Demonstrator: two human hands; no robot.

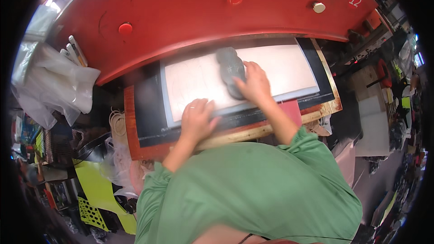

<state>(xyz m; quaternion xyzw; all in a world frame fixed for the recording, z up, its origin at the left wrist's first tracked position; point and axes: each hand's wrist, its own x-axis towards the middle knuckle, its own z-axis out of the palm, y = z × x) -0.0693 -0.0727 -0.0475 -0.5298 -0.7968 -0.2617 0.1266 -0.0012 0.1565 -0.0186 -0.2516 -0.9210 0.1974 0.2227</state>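
Nothing container-like on the bench itself; the only bag-type item is the crumpled translucent plastic sheeting or bag [54, 81] hanging at far left, contents not readable, with a few white marker-like sticks [76, 50] poking up just beside it. Work surface: pale cream rectangular cutting board [280, 70] lying flat on a black mat [147, 108], which sits on a red-edged wooden bench plate [130, 122], all under the big curved red machine housing [203, 9] with its round red buttons. On the board, near its middle, lies a dark grey shoe-sole-shaped rubber piece [229, 65], flat, long axis running roughly away from the person, slightly tilted. Right hand [255, 83] lies over the near right part of that grey piece, fingers spread and bent down onto it, palm-down press rather than a closed grasp; fingertips touch the piece and the board beside it. Left hand [196, 119] rests palm-down at the board's near edge, fingers loosely curled, knuckles up, a ring visible; it touches board and mat, holds nothing, and is apart from the grey piece. Green sleeves [253, 185] fill the lower frame. Coiled pale cord [118, 122] sits just left of the bench plate.
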